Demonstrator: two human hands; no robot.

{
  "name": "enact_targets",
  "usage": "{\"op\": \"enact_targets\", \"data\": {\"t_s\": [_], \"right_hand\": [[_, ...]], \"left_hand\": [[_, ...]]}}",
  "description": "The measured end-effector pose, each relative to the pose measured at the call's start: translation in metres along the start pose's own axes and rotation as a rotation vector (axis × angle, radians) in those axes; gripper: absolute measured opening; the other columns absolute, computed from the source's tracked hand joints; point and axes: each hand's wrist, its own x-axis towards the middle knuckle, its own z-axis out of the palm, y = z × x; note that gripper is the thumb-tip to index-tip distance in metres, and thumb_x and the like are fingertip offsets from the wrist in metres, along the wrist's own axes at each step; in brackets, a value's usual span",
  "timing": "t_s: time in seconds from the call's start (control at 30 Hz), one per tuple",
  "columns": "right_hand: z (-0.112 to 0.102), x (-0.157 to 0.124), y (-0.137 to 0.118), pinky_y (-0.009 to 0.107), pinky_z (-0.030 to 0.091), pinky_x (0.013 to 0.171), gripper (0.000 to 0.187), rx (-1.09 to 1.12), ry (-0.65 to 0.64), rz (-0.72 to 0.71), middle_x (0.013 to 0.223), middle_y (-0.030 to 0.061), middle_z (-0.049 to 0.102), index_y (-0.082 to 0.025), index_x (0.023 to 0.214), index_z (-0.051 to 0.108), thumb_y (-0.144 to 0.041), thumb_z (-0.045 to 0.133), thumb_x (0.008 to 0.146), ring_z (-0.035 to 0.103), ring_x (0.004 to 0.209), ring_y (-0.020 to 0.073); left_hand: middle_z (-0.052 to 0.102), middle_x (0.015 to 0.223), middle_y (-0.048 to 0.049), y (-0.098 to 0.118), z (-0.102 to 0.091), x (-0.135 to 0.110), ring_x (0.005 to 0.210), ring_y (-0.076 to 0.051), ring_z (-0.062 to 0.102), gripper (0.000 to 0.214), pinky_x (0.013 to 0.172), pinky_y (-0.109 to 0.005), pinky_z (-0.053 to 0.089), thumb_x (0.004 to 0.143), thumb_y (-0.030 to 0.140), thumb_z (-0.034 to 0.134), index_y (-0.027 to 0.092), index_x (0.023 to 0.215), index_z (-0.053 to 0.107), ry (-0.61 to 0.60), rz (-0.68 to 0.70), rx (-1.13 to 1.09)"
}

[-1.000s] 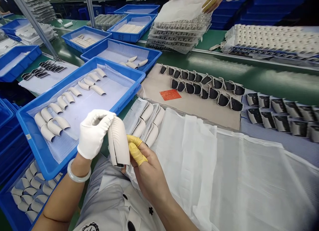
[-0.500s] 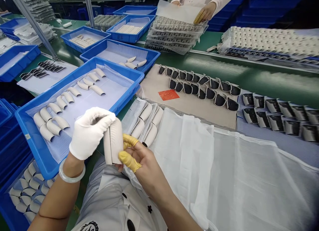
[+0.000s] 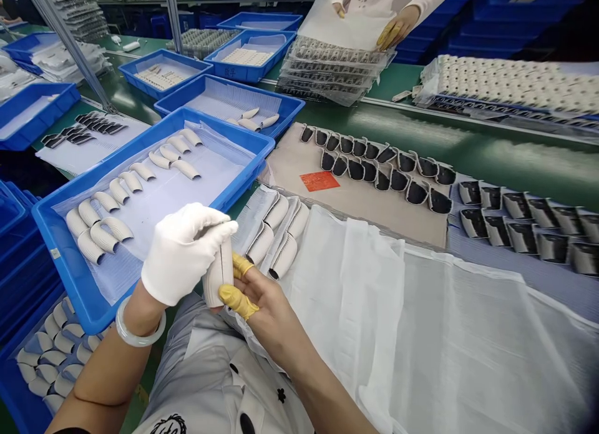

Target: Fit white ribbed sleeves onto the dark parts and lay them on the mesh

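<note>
Just below and left of the frame's centre, a cream ribbed shell (image 3: 219, 281) stands nearly upright; the white-gloved left hand (image 3: 175, 256) pinches its top, the right hand (image 3: 266, 306), half curled, grips its lower side, and a blue tray (image 3: 72, 284) of curved pieces (image 3: 107, 202) sits at left

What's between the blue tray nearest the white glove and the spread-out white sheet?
In the head view, curved cream pieces and translucent wrapping, plus some green tabletop, lie between the tray and sheet.
</note>
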Motion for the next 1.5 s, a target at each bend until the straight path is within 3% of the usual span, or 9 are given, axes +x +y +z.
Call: {"op": "enact_targets", "data": {"t_s": [0.1,0.23,0.43,0.57,0.73,0.87,1.07,1.27,1.5], "right_hand": [[-0.005,0.000,0.000,0.027,0.051,0.063,0.046,0.061,-0.040,0.013,0.094,0.0033,0.065,-0.020,0.113,0.062,-0.040,0.073,0.074,0.057,0.066,0.0121],[-0.010,0.000,-0.003,0.026,0.047,0.053,0.038,0.192,-0.096,0.042,0.079,0.0029,0.064,-0.017,0.101,0.067,-0.044,0.071,0.075,0.057,0.056,0.0125],[-0.011,0.003,0.004,0.025,0.045,0.054,0.037,0.169,-0.057,-0.026,0.077,0.0035,0.064,-0.017,0.099,0.067,-0.045,0.071,0.075,0.055,0.059,0.0130],[-0.011,0.003,0.009,0.026,0.044,0.058,0.039,0.169,-0.071,-0.019,0.079,0.0035,0.064,-0.018,0.100,0.067,-0.047,0.071,0.075,0.053,0.057,0.0118],[-0.010,0.001,0.010,0.027,0.040,0.053,0.037,0.261,-0.123,0.022,0.078,0.0063,0.064,-0.015,0.087,0.067,-0.051,0.065,0.079,0.057,0.054,0.0135],[-0.010,0.003,0.012,0.026,0.039,0.050,0.039,0.331,-0.169,0.004,0.075,0.0072,0.064,-0.013,0.086,0.067,-0.051,0.060,0.082,0.055,0.051,0.0125],[-0.011,0.005,0.017,0.022,0.036,0.047,0.035,0.508,-0.163,0.028,0.061,0.0027,0.057,-0.012,0.076,0.065,-0.045,0.060,0.085,0.052,0.050,0.0114],[-0.007,0.005,0.020,0.021,0.030,0.044,0.035,0.610,-0.254,0.061,0.085,0.0097,0.066,-0.012,0.089,0.068,-0.046,0.062,0.083,0.050,0.049,0.0082],[0.000,0.007,0.021,0.018,0.029,0.044,0.026,0.792,-0.316,0.129,0.087,0.0069,0.066,-0.012,0.097,0.066,-0.035,0.061,0.085,0.045,0.047,0.0040]], "left_hand": [[0.069,0.075,-0.0005,-0.004,-0.001,-0.001,0.069,-0.015,0.062,0.009,0.068,-0.026,0.050,0.078,0.027,0.066,0.020,0.077,0.072,0.019,-0.095,-0.146],[0.053,0.049,0.0022,-0.013,-0.005,-0.005,0.040,-0.009,0.043,0.033,0.043,-0.024,0.039,0.087,0.045,0.052,0.019,0.089,0.073,-0.089,-0.349,-0.499],[0.065,0.094,-0.0018,-0.004,-0.003,-0.012,0.086,-0.017,0.061,0.043,0.074,-0.026,0.050,0.059,0.032,0.082,0.021,0.096,0.064,-0.133,-0.301,-0.363],[0.061,0.076,0.0013,-0.004,0.001,-0.013,0.070,-0.011,0.057,0.013,0.065,-0.020,0.048,0.076,0.030,0.069,0.019,0.078,0.063,-0.015,-0.323,-0.438],[0.058,0.068,0.0015,-0.015,0.002,-0.014,0.051,-0.007,0.044,0.025,0.045,-0.019,0.039,0.085,0.040,0.056,0.018,0.082,0.068,-0.044,-0.404,-0.526],[0.067,0.093,-0.0018,-0.010,-0.001,-0.016,0.083,-0.014,0.061,0.021,0.072,-0.023,0.050,0.078,0.036,0.066,0.021,0.094,0.068,-0.109,-0.348,-0.462],[0.056,0.125,-0.0038,0.004,-0.009,-0.016,0.116,-0.023,0.052,0.081,0.090,-0.028,0.048,0.055,0.019,0.083,0.026,0.128,0.050,-0.385,-0.256,-0.211],[0.067,0.098,-0.0019,0.000,-0.005,-0.013,0.094,-0.017,0.062,0.021,0.083,-0.027,0.050,0.081,0.034,0.063,0.022,0.097,0.067,-0.151,-0.288,-0.330],[0.068,0.092,-0.0026,-0.002,-0.007,-0.010,0.086,-0.016,0.063,0.027,0.077,-0.026,0.051,0.078,0.042,0.064,0.019,0.092,0.066,-0.110,-0.392,-0.349]]}}
